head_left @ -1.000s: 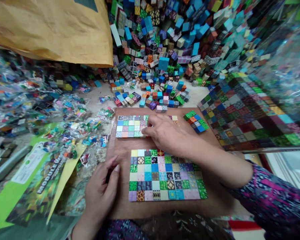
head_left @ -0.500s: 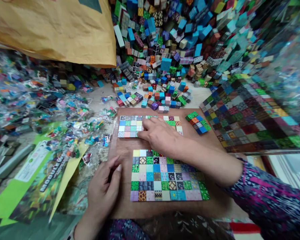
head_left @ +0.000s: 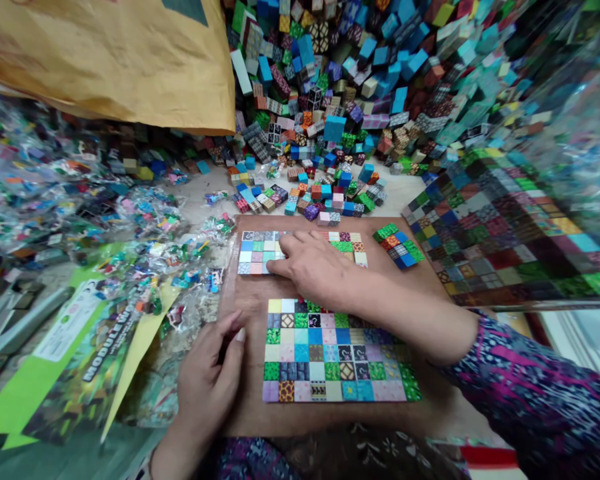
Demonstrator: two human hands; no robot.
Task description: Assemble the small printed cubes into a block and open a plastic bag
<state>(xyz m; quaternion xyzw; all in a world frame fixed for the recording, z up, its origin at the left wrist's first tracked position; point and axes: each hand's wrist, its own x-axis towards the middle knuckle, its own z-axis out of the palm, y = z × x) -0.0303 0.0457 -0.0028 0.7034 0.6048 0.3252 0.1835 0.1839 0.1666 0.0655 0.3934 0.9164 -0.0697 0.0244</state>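
My right hand (head_left: 317, 267) lies over the upper rectangle of small printed cubes (head_left: 250, 257), palm down. Its thumb and fingertips touch the cube tops, thumb apart from the curled fingers, and the hand hides the rectangle's middle. Whether a single cube is between the fingers cannot be seen. Nearer to me is a larger rectangle of cubes (head_left: 315, 370), patterned in green, blue, pink and grey; my right forearm covers its upper right part. My left hand (head_left: 207, 373) rests at the left of this rectangle, fingers loosely bent, thumb apart, holding nothing visible.
Both rectangles lie on a brown board (head_left: 253, 287). A small cluster of cubes (head_left: 399, 247) sits at its right. Behind rises a heap of loose cubes (head_left: 335, 127). Plastic-wrapped small pieces (head_left: 150, 210) and a green printed package (head_left: 93, 353) lie left; a large cube stack (head_left: 495, 227) stands right.
My right hand has slid a little left along the upper rectangle, its thumb now further over the cubes. My left hand stays where it was. The whole view has shifted very slightly.
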